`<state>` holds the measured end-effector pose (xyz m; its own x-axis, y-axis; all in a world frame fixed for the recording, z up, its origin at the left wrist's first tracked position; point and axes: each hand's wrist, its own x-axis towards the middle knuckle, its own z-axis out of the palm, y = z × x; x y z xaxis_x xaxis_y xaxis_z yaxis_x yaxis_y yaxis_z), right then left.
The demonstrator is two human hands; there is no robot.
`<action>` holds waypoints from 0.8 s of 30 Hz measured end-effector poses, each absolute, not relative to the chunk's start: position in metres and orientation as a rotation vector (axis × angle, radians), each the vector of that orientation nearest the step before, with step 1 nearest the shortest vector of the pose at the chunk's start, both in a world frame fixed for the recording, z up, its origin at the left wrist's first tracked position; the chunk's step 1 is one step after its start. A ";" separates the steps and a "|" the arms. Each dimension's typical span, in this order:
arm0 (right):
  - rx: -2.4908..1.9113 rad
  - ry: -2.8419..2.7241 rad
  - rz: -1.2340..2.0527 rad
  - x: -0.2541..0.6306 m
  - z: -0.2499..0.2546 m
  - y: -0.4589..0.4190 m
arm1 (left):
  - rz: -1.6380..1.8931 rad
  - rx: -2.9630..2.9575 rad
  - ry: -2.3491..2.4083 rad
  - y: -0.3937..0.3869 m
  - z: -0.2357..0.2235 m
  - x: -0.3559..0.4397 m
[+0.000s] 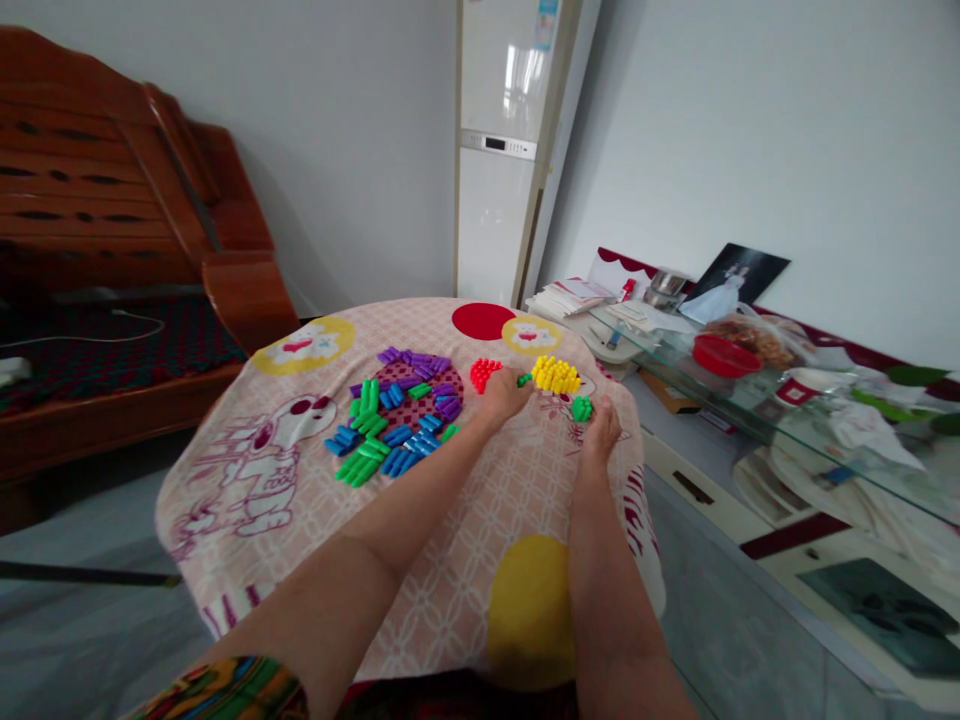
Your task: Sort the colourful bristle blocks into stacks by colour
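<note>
On the cloth-covered table, my left hand (508, 396) is closed in a pinch, with a small green plastic piece (524, 380) at its fingertips. Just beyond that hand sits a cluster of small red plastic pieces (484, 374), partly hidden by it. A bunch of yellow pieces (555, 375) stands to the right of the pinch. My right hand (602, 430) rests on the cloth with its fingers apart, beside a small cluster of green pieces (581, 408). Left of my hands lie groups of purple (431, 363), blue (409, 450) and green sticks (364, 460).
A patterned tablecloth (465, 560) covers the table. A glass-topped cabinet (675, 370) stands close on the right, carrying a red bowl (726, 356), papers and a photo (735, 280). At the left is a wooden bench (247, 290); a tall white air conditioner (495, 210) stands behind.
</note>
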<state>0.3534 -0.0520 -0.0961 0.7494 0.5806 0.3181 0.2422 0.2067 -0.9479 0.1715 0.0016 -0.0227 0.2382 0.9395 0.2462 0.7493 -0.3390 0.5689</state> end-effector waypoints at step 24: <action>-1.399 -0.711 0.257 0.360 -0.107 -0.044 | 0.686 2.067 1.255 -0.015 -0.066 0.248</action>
<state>0.3604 -0.0440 -0.1072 0.7694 0.5626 0.3024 0.2394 0.1848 -0.9532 0.2478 -0.0153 -0.0665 0.4141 0.9032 0.1131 0.5825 -0.3585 0.7295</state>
